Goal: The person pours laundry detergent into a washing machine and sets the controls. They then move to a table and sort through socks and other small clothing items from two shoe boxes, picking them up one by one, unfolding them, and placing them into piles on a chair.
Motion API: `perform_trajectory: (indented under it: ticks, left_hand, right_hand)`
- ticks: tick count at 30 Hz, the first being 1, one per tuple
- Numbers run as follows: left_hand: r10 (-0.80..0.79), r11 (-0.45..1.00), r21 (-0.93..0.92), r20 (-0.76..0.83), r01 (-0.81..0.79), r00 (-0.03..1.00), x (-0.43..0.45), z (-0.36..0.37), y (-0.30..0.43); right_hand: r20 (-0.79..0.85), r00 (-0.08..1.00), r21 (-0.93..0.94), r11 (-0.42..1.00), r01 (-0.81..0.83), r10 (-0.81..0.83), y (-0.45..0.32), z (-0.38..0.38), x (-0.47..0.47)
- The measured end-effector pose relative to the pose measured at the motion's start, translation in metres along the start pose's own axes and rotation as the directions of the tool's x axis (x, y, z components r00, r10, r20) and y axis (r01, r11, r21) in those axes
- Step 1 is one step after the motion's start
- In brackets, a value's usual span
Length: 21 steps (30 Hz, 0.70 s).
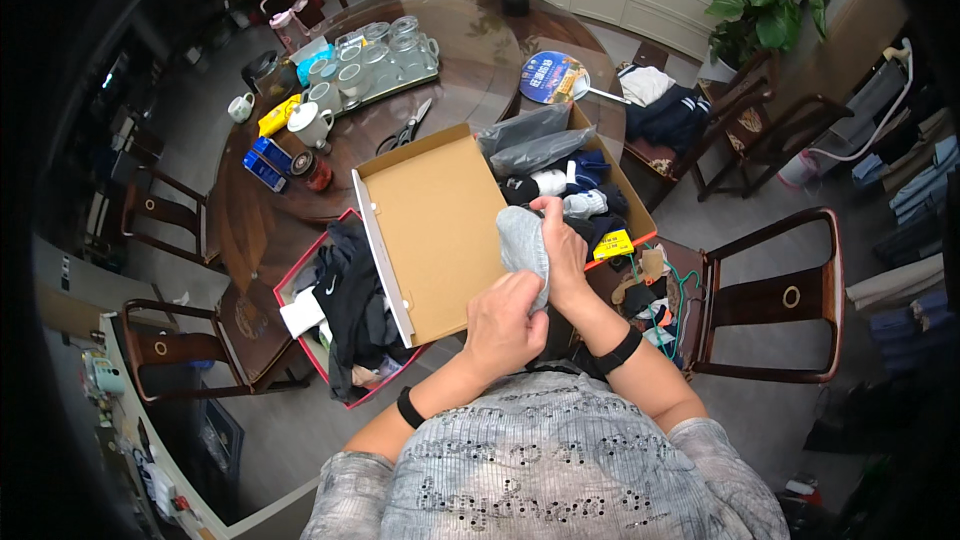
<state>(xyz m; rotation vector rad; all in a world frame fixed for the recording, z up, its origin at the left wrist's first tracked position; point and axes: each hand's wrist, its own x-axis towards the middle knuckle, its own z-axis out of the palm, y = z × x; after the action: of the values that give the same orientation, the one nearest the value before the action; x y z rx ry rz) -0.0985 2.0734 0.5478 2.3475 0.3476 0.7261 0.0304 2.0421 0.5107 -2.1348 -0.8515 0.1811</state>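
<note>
A light grey cloth item, seemingly a sock (520, 235), is stretched between both hands in front of my chest. My left hand (506, 324) grips its lower end in a closed fist. Higher up, my right hand (565, 246) pinches its right edge, the thumb side hidden. Just beyond is a cardboard box (637, 204) of rolled socks (585, 204), with dark plastic packets (544, 142) at its far side. Its brown lid (435, 240) is folded open to the left. A red-rimmed box (281, 291) of dark clothes (352, 307) sits lower left.
The round wooden table (465, 37) bears scissors (406, 127), a glass tray (390, 90) of cups, a white teapot (307, 124), a jar (310, 169) and a hand fan (553, 77). Wooden chairs (772, 296) surround it; hangers and small cloths lie on the right seat.
</note>
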Motion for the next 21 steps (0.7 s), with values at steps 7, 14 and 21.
perform_trajectory:
  ticks: [7,14,21]
  left_hand:
    - [0.062,0.985,0.171,-0.183,-0.03,0.981,0.004,0.008,-0.025]
    - [-0.05,0.996,0.059,-0.191,0.063,0.98,-0.003,0.002,-0.04]
    - [0.085,0.979,-0.189,0.032,-0.077,0.996,-0.005,0.019,-0.028]
  right_hand:
    - [0.065,0.996,0.434,0.9,0.033,-0.067,0.02,0.018,-0.008]
    - [0.056,0.972,0.497,0.851,0.171,-0.228,-0.005,0.0,-0.021]
    - [-0.015,0.989,-0.24,0.96,0.141,-0.149,0.029,-0.008,0.002]
